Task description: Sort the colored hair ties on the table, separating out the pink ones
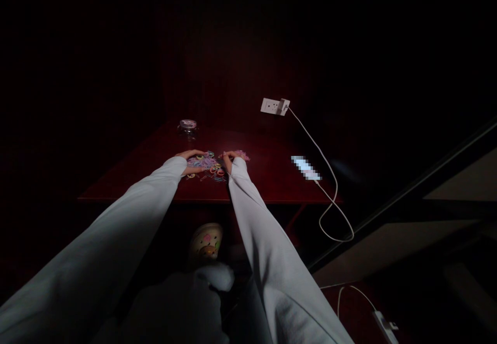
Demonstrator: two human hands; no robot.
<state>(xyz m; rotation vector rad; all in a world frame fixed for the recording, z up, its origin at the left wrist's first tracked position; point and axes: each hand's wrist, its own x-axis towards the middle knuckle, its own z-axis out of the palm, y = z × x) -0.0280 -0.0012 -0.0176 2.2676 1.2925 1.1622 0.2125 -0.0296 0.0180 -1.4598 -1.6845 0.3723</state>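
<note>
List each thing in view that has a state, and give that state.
Coloured bands: loose, heaped together and scattered
Left hand: open, curved around some bands
Right hand: bent inward; grip unclear
Jar: upright, lid apparently on
Phone: screen lit, connected
Cable: slack, crossing itself
Charger: plugged into wall socket
Power strip: on/off unclear

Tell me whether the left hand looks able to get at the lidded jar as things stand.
Probably yes: the lidded jar stands on the table beyond the left hand, with nothing visible between them. That hand is curved around the coloured bands, so it would likely have to leave those first.
</note>
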